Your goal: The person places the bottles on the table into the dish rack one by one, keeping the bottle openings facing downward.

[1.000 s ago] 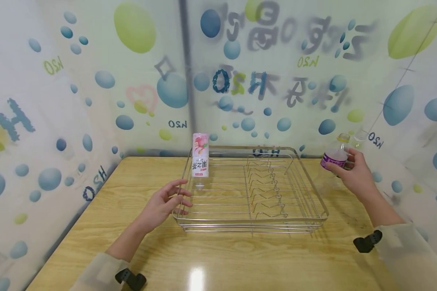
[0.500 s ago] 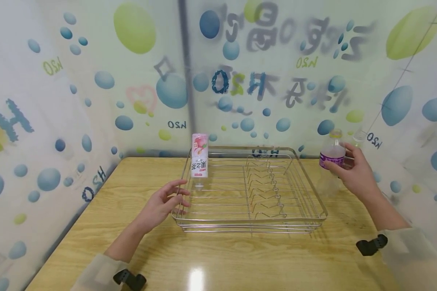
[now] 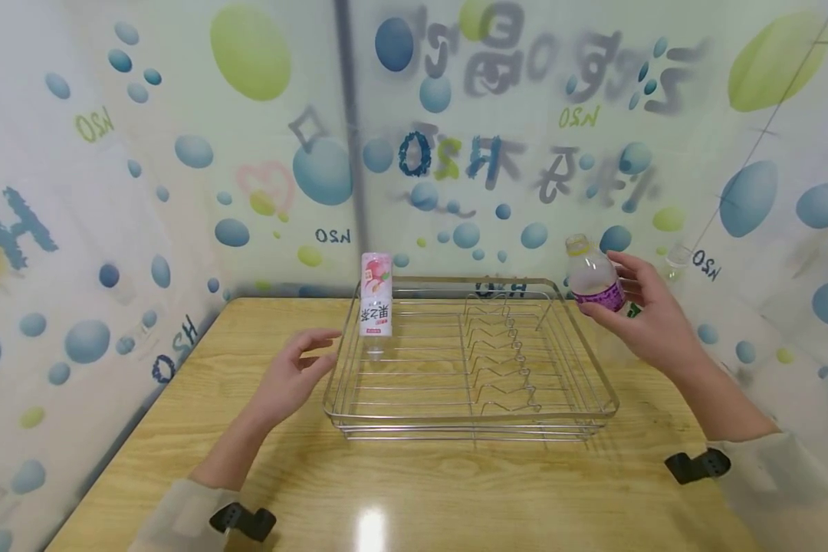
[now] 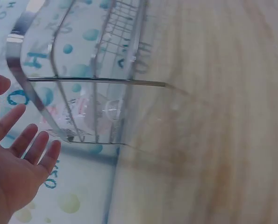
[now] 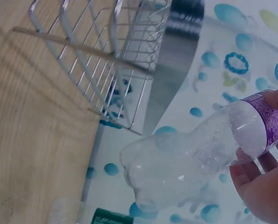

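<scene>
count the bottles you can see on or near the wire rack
2, maybe more hidden: a pink-labelled bottle standing inverted in the metal wire rack, and a clear purple-labelled plastic bottle gripped by the right hand.

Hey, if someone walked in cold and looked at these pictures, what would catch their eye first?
Probably the wire dish rack in the middle of the wooden table, with a pink-labelled bottle standing upside down in its far left corner. Next, the right hand holding a clear purple-labelled bottle in the air beside the rack's far right corner, while the left hand hovers open by the rack's left edge.
</scene>
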Motion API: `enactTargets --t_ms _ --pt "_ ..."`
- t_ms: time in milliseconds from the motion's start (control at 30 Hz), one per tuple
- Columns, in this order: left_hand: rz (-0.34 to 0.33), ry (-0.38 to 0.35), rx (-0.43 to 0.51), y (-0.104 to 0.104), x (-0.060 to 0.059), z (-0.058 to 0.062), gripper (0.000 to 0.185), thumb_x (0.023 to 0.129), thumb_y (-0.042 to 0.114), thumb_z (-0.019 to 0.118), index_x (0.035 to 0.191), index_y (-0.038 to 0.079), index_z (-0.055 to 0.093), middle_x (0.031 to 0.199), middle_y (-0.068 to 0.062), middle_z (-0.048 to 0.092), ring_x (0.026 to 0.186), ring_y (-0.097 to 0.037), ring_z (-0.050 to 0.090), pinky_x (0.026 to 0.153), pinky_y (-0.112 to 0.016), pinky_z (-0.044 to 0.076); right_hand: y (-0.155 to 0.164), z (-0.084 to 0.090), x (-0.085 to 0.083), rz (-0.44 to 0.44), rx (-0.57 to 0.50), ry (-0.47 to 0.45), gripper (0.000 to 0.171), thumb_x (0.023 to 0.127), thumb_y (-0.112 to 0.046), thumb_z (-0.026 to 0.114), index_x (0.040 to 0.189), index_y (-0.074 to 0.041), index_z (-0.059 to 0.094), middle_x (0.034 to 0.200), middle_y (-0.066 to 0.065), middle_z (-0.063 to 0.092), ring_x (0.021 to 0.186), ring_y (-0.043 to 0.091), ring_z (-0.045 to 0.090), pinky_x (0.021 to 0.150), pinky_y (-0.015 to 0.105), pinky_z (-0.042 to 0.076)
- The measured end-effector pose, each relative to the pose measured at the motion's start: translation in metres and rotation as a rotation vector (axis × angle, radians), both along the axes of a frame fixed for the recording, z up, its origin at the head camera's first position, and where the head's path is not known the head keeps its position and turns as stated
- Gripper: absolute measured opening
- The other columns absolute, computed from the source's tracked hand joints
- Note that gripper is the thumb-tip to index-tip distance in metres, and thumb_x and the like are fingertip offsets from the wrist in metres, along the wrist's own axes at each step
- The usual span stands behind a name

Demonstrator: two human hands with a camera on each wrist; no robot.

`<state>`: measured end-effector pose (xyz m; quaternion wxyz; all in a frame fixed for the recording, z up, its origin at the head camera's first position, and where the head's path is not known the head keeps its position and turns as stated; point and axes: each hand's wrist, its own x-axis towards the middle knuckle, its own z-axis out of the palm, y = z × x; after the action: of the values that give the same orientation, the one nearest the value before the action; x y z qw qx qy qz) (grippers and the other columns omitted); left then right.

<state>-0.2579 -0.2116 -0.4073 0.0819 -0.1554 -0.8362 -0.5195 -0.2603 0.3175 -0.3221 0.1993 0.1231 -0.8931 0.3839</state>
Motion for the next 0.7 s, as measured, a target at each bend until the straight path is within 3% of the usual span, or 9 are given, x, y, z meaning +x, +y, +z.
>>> enactTargets --t_ms 100,233,367,500,600,700 --pt "0.011 0.038 0.032 0.001 -0.003 0.01 0.037 0.111 0.018 0.066 0.146 0.006 0.066 0.153 -0.014 0.061 0.144 -0.036 0.057 0.103 -0.012 0.052 -0.011 0.004 0.004 0.035 0.019 0.053 0.085 0.096 -0.011 0.086 0.166 -0.007 0.039 0.153 0.025 0.053 0.116 -0.009 0.048 0.091 -0.003 0.039" --pt "0.007 0.094 0.054 0.007 -0.006 0.024 0.036 0.11 0.016 0.067 0.144 0.004 0.066 0.149 -0.012 0.064 0.139 -0.028 0.059 0.103 -0.011 0.053 -0.029 0.008 0.009 0.084 0.059 0.143 0.077 0.092 -0.004 0.088 0.158 -0.003 0.049 0.147 0.022 0.059 0.117 -0.013 0.047 0.096 0.0 0.037" --pt "-0.025 0.133 0.078 0.02 -0.006 0.038 0.036 0.107 0.011 0.07 0.143 0.004 0.067 0.147 -0.013 0.066 0.134 -0.013 0.061 0.104 -0.015 0.055 -0.045 0.009 0.011 0.134 0.114 0.215 0.074 0.089 -0.001 0.089 0.154 -0.002 0.053 0.143 0.021 0.061 0.124 0.008 0.055 0.097 0.005 0.036" --pt "-0.109 0.146 0.105 0.037 -0.005 0.048 0.04 0.104 0.006 0.072 0.144 0.003 0.066 0.147 -0.015 0.065 0.135 -0.023 0.063 0.104 -0.02 0.057 -0.058 0.009 0.012 0.194 0.171 0.249 0.074 0.087 0.0 0.09 0.152 -0.001 0.055 0.141 0.021 0.062 0.128 0.033 0.058 0.101 0.006 0.036" --pt "-0.16 0.133 0.085 0.049 -0.005 0.054 0.044 0.104 0.008 0.073 0.146 0.007 0.064 0.146 -0.012 0.064 0.135 -0.03 0.062 0.103 -0.021 0.058 -0.068 0.007 0.014 0.224 0.222 0.262 0.073 0.087 0.0 0.091 0.151 -0.003 0.057 0.14 0.018 0.063 0.129 0.034 0.058 0.105 0.016 0.043" --pt "-0.197 0.106 0.061 0.062 -0.004 0.059 0.047 0.103 0.011 0.075 0.148 0.013 0.063 0.145 -0.01 0.064 0.134 -0.028 0.064 0.103 -0.026 0.06 -0.076 0.004 0.016 0.227 0.288 0.269 0.072 0.087 -0.002 0.091 0.151 -0.006 0.059 0.141 0.015 0.063 0.128 0.032 0.06 0.102 0.032 0.056"
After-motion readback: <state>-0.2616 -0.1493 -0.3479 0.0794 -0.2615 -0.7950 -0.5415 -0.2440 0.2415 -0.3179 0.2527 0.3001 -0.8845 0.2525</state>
